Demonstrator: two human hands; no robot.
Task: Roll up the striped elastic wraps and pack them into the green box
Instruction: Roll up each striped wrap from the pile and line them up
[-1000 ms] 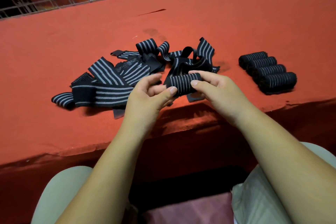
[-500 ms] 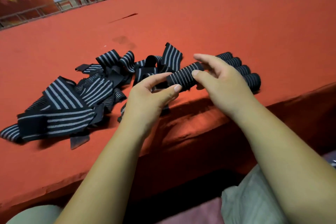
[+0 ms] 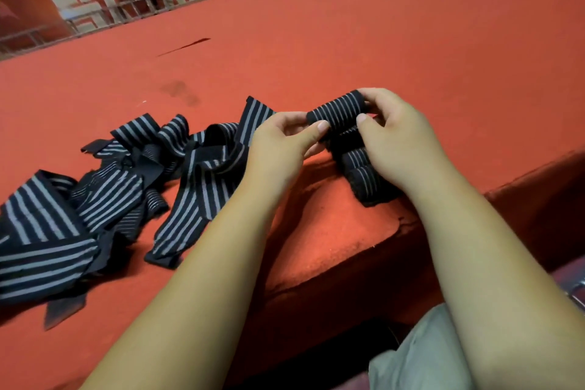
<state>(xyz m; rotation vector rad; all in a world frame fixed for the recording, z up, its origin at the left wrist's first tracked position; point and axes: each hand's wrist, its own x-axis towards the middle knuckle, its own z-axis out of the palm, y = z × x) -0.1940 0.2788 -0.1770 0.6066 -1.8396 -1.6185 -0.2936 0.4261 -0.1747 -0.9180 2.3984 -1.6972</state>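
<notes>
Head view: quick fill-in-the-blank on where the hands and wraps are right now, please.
1. ____ of the hands grip the roll: the left hand and the right hand.
2. The loose wraps lie in a heap to the ____ of the left hand.
3. The finished rolls lie partly hidden beneath the ____ hand.
4. The table is covered in ____ cloth.

Missing words: Both; left; right; red
</notes>
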